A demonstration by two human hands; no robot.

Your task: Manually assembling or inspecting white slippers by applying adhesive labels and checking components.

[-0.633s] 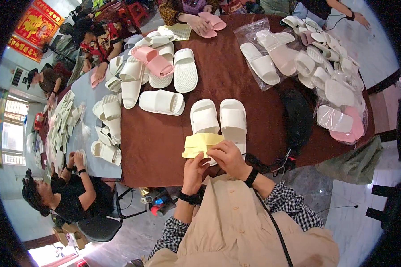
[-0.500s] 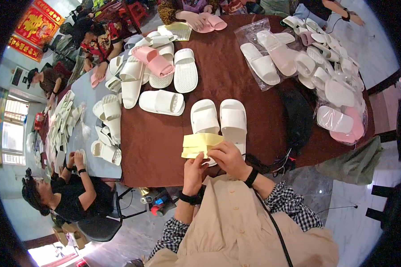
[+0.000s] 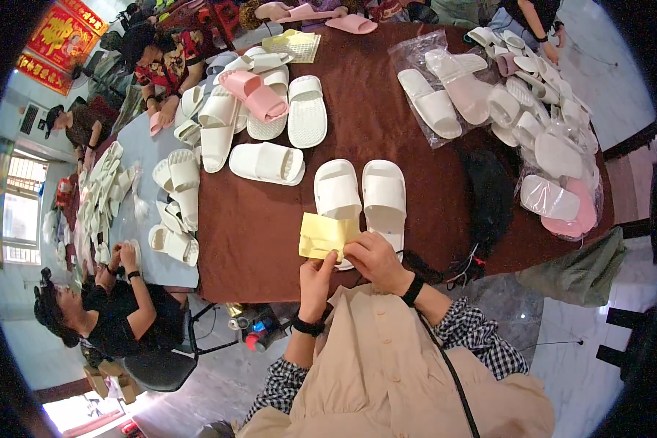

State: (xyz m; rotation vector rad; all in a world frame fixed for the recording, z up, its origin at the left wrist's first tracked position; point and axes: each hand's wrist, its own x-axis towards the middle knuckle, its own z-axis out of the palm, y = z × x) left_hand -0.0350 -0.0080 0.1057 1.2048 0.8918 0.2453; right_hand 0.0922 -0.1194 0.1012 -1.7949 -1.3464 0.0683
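My left hand (image 3: 317,286) pinches the lower edge of a yellow paper sheet (image 3: 323,233), with the thumb on top. My right hand (image 3: 377,264) grips the sheet's lower right corner, its fingers bent close to the left ones. Behind the paper, a pair of white slippers lies side by side on the brown tablecloth (image 3: 270,255), toes pointing away from me. The sheet covers the heel part of the left slipper (image 3: 336,186); the right slipper (image 3: 384,197) is partly hidden by my right hand.
White slippers and a pink slipper (image 3: 254,95) lie at the left. Bagged slippers (image 3: 558,150) pile up at the right beside a black cap-like item (image 3: 485,197). Another yellow sheet (image 3: 296,45) is at the far side. Co-workers handle slippers at the left and far edges.
The yellow sheet in my hands lies flatter, its folds less marked. At the far edge, a co-worker's hand has shifted left and the pink slippers there have been separated.
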